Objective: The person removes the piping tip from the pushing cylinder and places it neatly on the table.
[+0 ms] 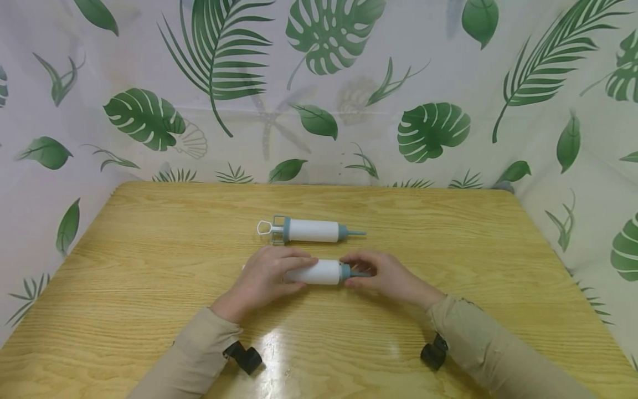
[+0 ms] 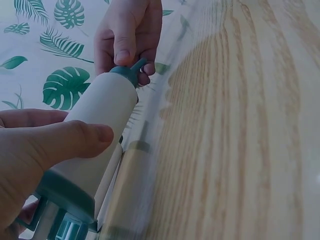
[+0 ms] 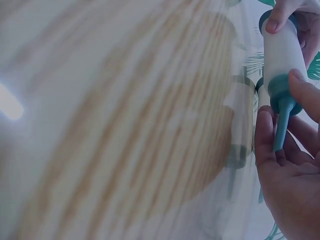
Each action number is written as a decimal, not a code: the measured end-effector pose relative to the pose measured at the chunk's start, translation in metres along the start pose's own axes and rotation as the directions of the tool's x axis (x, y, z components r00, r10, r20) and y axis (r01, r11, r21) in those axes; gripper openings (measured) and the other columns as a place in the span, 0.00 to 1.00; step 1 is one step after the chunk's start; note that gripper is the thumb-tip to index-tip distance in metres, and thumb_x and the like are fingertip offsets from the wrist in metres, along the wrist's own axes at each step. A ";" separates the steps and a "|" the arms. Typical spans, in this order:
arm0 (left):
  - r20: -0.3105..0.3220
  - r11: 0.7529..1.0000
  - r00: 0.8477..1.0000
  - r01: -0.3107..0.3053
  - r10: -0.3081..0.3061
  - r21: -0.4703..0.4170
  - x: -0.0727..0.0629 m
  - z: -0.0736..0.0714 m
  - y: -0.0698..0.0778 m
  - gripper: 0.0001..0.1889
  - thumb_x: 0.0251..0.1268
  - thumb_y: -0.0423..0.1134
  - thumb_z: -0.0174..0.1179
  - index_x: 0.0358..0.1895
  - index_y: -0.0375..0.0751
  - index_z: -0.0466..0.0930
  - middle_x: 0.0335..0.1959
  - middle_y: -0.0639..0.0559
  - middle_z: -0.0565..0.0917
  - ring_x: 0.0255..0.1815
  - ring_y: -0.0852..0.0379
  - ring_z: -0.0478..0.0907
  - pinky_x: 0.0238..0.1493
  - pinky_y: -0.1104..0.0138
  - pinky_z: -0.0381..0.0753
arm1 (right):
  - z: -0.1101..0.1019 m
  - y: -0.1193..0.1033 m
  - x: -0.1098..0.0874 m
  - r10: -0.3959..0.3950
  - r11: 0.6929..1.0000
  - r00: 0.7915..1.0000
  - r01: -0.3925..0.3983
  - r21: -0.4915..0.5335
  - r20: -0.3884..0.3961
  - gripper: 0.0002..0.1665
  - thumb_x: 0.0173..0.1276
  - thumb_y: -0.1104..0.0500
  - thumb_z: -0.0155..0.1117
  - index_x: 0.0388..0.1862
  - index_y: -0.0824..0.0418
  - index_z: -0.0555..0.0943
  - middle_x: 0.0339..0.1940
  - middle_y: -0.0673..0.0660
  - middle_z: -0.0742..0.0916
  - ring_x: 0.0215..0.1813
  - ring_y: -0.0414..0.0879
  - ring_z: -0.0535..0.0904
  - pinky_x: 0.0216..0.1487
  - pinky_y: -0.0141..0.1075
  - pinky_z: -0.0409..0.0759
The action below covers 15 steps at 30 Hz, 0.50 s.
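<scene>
While hands (image 1: 273, 274) (image 1: 386, 275) hold syringe (image 1: 323, 272), second syringe (image 1: 313, 230) beyond

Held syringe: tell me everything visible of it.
The held syringe, plastic-looking, has a white barrel, a teal rear collar and a teal cap with a slim spout. It is roughly level, spout pointing right, nearer the person than the other syringe. The left hand grips the barrel, the right hand the cap.

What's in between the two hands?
The white tube, running from the left hand to the right hand. The head view shows it.
</scene>
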<state>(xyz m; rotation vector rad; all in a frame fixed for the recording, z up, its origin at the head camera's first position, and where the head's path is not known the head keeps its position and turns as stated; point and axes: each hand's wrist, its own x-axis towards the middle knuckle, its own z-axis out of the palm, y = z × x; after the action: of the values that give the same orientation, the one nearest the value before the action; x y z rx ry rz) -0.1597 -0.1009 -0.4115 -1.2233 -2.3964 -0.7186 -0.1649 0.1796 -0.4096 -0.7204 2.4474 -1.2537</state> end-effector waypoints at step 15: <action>0.020 1.000 1.000 0.021 -0.021 -0.014 -0.002 -0.001 -0.002 0.26 0.43 0.40 0.77 0.51 0.47 0.84 0.49 0.52 0.84 0.48 0.53 0.80 0.49 0.60 0.77 | -0.001 -0.003 0.000 0.030 1.000 0.999 -0.030 0.005 -0.011 0.25 0.59 0.56 0.72 0.55 0.60 0.79 0.48 0.54 0.84 0.44 0.44 0.80 0.45 0.37 0.80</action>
<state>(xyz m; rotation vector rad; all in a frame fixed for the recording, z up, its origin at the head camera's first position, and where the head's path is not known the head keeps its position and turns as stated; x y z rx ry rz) -0.1601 -0.1035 -0.4124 -1.2179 -2.4273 -0.7339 -0.1642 0.1790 -0.4070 -0.6742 2.4540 -1.2549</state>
